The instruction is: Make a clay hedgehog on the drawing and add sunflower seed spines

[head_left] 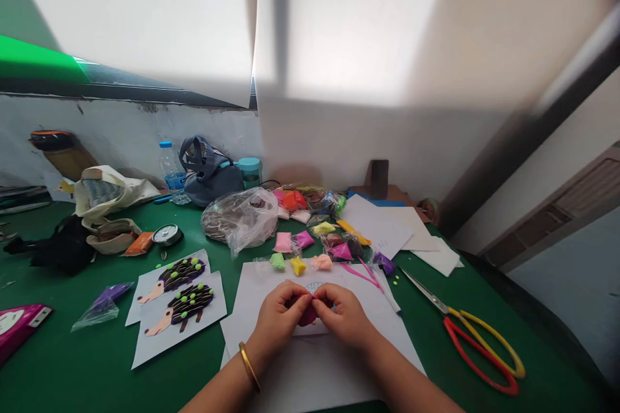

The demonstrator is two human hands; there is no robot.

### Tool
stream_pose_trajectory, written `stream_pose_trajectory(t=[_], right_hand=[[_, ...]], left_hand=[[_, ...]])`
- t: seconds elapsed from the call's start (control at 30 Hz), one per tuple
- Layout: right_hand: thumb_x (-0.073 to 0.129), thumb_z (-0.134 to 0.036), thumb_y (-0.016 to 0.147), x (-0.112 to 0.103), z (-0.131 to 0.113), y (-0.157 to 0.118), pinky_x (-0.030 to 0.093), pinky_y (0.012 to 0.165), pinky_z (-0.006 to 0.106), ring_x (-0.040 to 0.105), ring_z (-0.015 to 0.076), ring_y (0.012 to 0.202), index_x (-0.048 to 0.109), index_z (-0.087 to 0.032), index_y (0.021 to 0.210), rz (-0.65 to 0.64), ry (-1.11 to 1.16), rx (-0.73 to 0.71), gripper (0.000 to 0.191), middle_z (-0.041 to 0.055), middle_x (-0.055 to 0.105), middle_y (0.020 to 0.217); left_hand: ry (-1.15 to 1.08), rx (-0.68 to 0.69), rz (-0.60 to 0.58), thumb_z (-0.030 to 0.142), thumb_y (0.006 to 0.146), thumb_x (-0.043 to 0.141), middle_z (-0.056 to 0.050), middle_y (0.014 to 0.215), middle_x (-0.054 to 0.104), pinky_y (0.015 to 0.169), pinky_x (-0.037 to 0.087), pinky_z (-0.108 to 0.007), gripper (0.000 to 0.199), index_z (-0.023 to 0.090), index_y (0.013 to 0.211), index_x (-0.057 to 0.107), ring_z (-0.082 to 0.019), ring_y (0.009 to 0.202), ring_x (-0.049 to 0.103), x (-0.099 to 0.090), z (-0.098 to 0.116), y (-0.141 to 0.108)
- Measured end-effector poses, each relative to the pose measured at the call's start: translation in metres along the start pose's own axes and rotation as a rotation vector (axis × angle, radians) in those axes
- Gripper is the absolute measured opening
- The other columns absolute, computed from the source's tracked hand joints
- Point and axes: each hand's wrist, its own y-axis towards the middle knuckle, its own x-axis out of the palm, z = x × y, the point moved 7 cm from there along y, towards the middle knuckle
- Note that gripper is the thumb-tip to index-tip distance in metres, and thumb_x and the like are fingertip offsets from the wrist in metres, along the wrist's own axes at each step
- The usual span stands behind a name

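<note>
My left hand [279, 315] and my right hand [345, 317] meet over white paper [285, 374]. Both are closed, thumbs and fingertips pinching a dark magenta piece of modelling clay [307, 318] between them; the fingers hide part of it. Just behind the fingertips, a small blue-patterned drawing [314, 286] shows in part. Beyond the hands lie soft clay lumps in green [278, 261], yellow [298, 265] and peach [322, 262]. A pink plastic tool [361, 276] and a white stick-like tool [387, 293] rest to the right.
Large scissors [465, 329] with red and yellow handles lie spread at right. Two hedgehog pictures [188, 310] lie at left, near a purple clay packet [109, 297]. Behind stand a plastic bag [242, 219], a blue bag [213, 177], a bottle [172, 171] and a phone [379, 179].
</note>
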Motion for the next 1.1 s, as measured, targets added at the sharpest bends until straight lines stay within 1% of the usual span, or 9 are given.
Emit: stream_pose_trajectory(t=[0.1,0.2,0.4,0.57,0.63,0.73,0.9,1.03,1.1], right_hand=[[0.058,-0.029,0.085,0.0,0.0,0.0,0.046,0.06,0.025,0.063,0.0156,0.066,0.066,-0.019,0.082,0.009,0.024,0.002,0.013,0.0005,0.066,0.071],[0.059,-0.031,0.086,0.002,0.002,-0.001,0.047,0.061,0.025,0.065,0.0161,0.067,0.066,-0.019,0.088,-0.014,0.084,0.032,0.014,0.0005,0.068,0.072],[0.055,-0.032,0.09,0.002,0.002,-0.002,0.047,0.064,0.026,0.065,0.016,0.067,0.064,-0.019,0.081,-0.041,0.055,0.011,0.018,0.0008,0.069,0.071],[0.056,-0.039,0.091,0.002,0.001,-0.001,0.048,0.066,0.027,0.066,0.0168,0.07,0.065,-0.019,0.09,-0.042,0.126,-0.005,0.023,0.0018,0.07,0.075],[0.06,-0.04,0.089,0.003,0.001,-0.001,0.048,0.065,0.026,0.065,0.0168,0.07,0.067,-0.019,0.094,-0.057,0.123,-0.008,0.023,0.0016,0.069,0.075],[0.061,-0.036,0.088,0.004,0.001,-0.001,0.047,0.066,0.026,0.063,0.0168,0.071,0.068,-0.019,0.085,-0.07,0.047,-0.021,0.019,0.0018,0.069,0.075],[0.052,-0.037,0.093,-0.003,-0.003,-0.002,0.047,0.069,0.027,0.062,0.0171,0.075,0.067,-0.019,0.087,0.016,0.01,-0.067,0.024,0.0029,0.068,0.08],[0.05,-0.038,0.094,-0.002,-0.003,-0.002,0.047,0.071,0.027,0.062,0.0174,0.077,0.065,-0.018,0.09,-0.006,0.054,-0.06,0.025,0.0033,0.068,0.083],[0.051,-0.036,0.093,0.0,-0.004,-0.001,0.047,0.071,0.027,0.061,0.0172,0.076,0.064,-0.019,0.088,-0.028,0.007,-0.074,0.023,0.003,0.067,0.081]], left_hand=[[-0.008,0.0,-0.004,0.045,0.081,0.067,-0.002,0.067,0.064,0.058,0.049,-0.026,0.029,0.017,0.075,0.067,-0.016,0.061,0.06,0.0,0.001,-0.001],[-0.032,-0.018,0.009,0.047,0.082,0.066,-0.002,0.065,0.063,0.056,0.048,-0.026,0.03,0.017,0.076,0.067,-0.016,0.058,0.059,-0.002,0.001,-0.001],[0.015,0.041,0.046,0.046,0.079,0.068,-0.006,0.091,0.071,0.073,0.053,-0.031,0.032,0.02,0.097,0.074,-0.021,0.082,0.065,-0.006,0.002,0.001],[-0.104,0.002,-0.008,0.046,0.081,0.067,-0.002,0.071,0.063,0.055,0.049,-0.025,0.029,0.017,0.082,0.068,-0.014,0.059,0.058,0.001,0.002,-0.001],[-0.109,0.004,0.016,0.047,0.079,0.069,-0.002,0.074,0.063,0.057,0.05,-0.025,0.03,0.017,0.082,0.068,-0.015,0.063,0.059,-0.001,0.004,-0.001],[-0.105,-0.012,0.023,0.05,0.078,0.069,-0.002,0.079,0.064,0.06,0.052,-0.026,0.033,0.018,0.083,0.067,-0.016,0.068,0.062,-0.001,0.004,-0.001],[-0.149,-0.065,-0.001,0.054,0.078,0.067,-0.003,0.077,0.066,0.064,0.055,-0.03,0.037,0.019,0.086,0.062,-0.019,0.068,0.065,0.003,-0.001,-0.003],[-0.178,-0.081,-0.013,0.054,0.075,0.07,-0.007,0.096,0.069,0.07,0.057,-0.033,0.044,0.019,0.102,0.064,-0.022,0.082,0.067,0.004,-0.003,-0.003],[-0.16,-0.079,-0.022,0.053,0.076,0.07,-0.007,0.097,0.069,0.071,0.056,-0.033,0.043,0.018,0.102,0.066,-0.022,0.083,0.067,0.003,-0.005,-0.002]])
